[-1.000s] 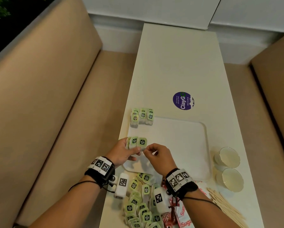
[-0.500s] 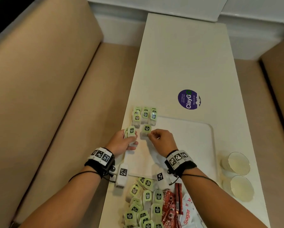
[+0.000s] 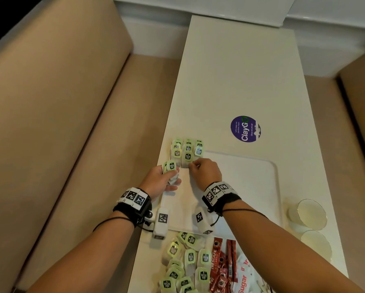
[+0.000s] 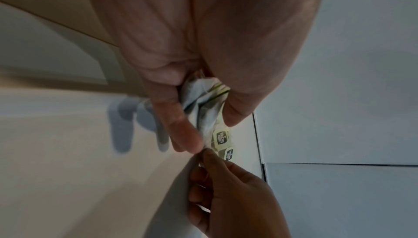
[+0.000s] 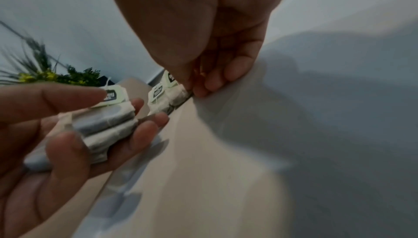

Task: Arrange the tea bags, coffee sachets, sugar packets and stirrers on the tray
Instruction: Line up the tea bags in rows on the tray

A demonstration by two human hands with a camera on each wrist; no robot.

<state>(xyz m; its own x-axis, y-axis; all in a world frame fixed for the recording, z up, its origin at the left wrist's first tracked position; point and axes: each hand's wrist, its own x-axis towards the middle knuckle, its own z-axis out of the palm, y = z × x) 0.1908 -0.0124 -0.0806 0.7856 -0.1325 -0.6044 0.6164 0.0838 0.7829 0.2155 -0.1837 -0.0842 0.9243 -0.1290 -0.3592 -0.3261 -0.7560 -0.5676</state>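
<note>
A white tray lies on the table. Rows of green-tagged tea bags sit at its far left corner. My left hand holds a small stack of tea bags over the tray's left edge, thumb on top. My right hand pinches the near end of one tea bag in the middle row; the bag rests on the tray. Loose tea bags, red coffee sachets and white sugar packets lie in a pile near me.
Two white cups stand right of the tray. A round purple sticker is on the table beyond it. Beige bench seats flank the narrow table on both sides. A plant shows in the right wrist view.
Both hands moved from the tray's near left part toward the far left corner. My right hand carried one tea bag away from the left hand's stack and set it against the middle row.
</note>
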